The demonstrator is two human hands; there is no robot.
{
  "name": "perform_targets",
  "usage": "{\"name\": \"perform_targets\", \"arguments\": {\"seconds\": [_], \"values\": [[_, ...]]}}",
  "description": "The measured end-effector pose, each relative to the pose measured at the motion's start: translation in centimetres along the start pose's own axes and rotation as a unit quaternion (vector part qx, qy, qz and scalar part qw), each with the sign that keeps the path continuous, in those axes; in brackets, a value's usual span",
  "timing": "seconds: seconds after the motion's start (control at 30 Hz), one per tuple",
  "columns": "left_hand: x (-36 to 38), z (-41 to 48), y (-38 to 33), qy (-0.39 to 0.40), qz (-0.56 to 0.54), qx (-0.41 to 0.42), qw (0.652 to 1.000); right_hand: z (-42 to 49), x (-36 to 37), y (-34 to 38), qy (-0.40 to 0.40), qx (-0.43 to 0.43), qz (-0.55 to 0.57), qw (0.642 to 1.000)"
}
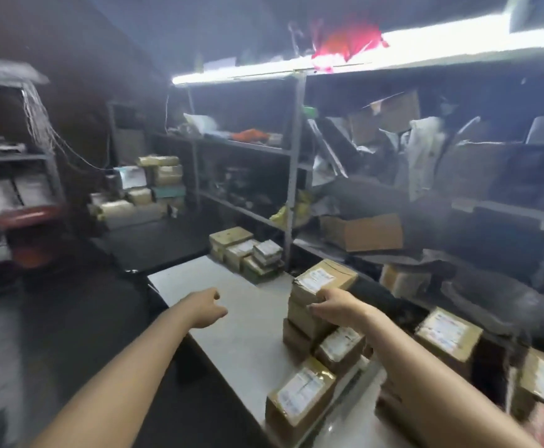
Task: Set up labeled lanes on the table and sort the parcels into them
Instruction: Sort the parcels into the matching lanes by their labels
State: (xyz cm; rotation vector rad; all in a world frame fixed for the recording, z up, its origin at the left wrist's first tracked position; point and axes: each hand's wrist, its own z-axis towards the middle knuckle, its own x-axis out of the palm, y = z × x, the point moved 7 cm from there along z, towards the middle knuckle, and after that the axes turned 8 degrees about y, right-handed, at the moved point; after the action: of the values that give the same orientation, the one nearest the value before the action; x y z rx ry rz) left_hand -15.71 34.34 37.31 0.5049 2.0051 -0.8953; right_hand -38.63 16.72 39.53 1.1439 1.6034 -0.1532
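Dim room. A white tube (426, 50) is the main light, blown out to glare toward its right end. Below the tube the table (248, 318) shows pale grey; left of it all sinks near-black. Motion blur softens everything, a parcel (325, 278) label unreadable; edges bow.

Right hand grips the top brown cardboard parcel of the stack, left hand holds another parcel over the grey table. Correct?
No: the left hand holds nothing. The head view shows it empty above the grey table, while the right hand grips the top brown cardboard parcel.
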Motion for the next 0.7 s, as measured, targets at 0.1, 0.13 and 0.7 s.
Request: {"name": "perform_targets", "arguments": {"seconds": [0.1, 0.13, 0.7], "values": [[-2.3, 2.8, 5.5, 0.008, -0.004, -0.028, 1.000, 5.9, 2.3, 5.4, 0.031, -0.011, -0.016, 0.999], [-3.2, 4.2, 7.3, 0.008, -0.011, -0.037, 0.999, 7.8, 2.8, 7.1, 0.036, -0.013, -0.023, 0.999], [-21.2, 26.7, 22.0, -0.025, 0.039, -0.137, 0.990, 41.1, 2.8, 25.2, 0.095, -0.090, -0.037, 0.991]]}}
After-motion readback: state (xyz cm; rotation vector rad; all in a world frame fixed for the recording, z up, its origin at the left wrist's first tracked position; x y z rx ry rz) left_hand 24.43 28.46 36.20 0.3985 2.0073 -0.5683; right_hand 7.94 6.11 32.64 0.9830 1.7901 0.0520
